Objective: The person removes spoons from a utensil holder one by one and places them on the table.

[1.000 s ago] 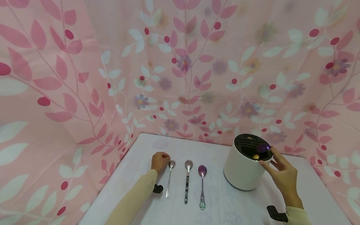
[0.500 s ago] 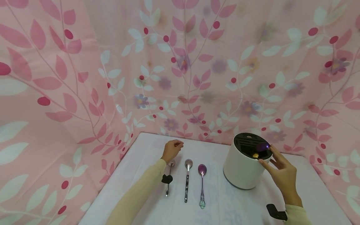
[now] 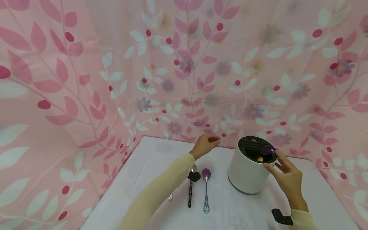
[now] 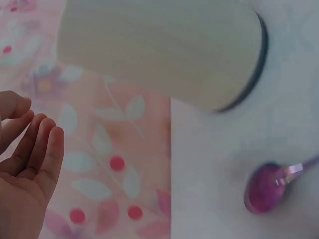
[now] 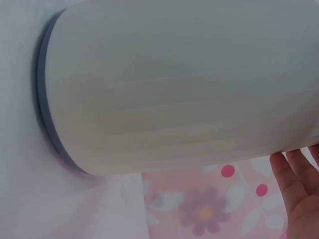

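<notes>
A white round holder with a black slotted top stands on the table's right side; a purple spoon bowl and a gold tip stick out of it. My right hand rests on its near right rim with fingers nearly straight and the thumb against the wall. My left hand hovers above the table just left of the holder, fingers relaxed and holding nothing. In the left wrist view the fingers hang loose near the holder and the purple spoon.
On the white tablecloth lie a purple spoon and a dark-handled spoon; a silver spoon is mostly hidden under my left sleeve. Pink leaf-patterned curtain closes in the back and both sides.
My left hand lifted from beside the leftmost spoon and travelled right and back, ending near the holder. The right hand stayed on the holder's rim.
</notes>
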`<state>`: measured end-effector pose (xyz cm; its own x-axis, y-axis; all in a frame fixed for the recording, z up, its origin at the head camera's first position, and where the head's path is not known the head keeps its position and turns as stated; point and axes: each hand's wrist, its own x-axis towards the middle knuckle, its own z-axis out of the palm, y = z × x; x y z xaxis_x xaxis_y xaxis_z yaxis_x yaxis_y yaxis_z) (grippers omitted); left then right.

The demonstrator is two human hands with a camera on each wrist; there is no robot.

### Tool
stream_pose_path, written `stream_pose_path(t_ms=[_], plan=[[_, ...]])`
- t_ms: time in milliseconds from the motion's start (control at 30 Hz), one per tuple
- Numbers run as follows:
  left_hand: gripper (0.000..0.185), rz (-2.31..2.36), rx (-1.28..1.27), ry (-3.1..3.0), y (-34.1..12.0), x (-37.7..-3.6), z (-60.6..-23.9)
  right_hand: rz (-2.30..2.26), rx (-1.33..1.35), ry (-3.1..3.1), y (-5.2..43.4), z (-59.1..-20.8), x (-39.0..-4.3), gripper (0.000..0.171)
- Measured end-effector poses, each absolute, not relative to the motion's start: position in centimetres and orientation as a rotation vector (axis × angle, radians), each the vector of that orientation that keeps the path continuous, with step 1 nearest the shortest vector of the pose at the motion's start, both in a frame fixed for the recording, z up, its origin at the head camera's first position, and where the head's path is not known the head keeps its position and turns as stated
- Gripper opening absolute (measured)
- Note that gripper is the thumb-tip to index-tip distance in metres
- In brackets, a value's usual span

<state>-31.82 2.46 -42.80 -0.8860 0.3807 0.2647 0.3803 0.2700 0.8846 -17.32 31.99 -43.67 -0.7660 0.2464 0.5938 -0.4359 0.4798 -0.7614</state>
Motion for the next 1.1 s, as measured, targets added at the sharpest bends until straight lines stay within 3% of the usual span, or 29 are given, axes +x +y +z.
stream_pose_path(t_ms=[333, 500, 667, 1100], plan=[[0.017, 1.696, 0.928, 2.527, 8.7, -29.8, -39.7, 1.313, 0.149, -2.061, 32.7, -44.8, -17.9, 0.070], [0.015, 1.406, 1.088, 2.679, 11.8, -28.4, -38.3, 1.296, 0.146, -2.059, 33.9, -46.1, -18.7, 0.073], [0.026, 1.090, 1.160, 2.732, 14.6, -27.4, -37.6, 1.291, 0.169, -2.041, 34.0, -46.2, -18.8, 0.073], [0.033, 1.039, 1.151, 2.758, 16.3, -27.1, -38.0, 1.281, 0.202, -2.024, 33.8, -46.1, -18.9, 0.072]])
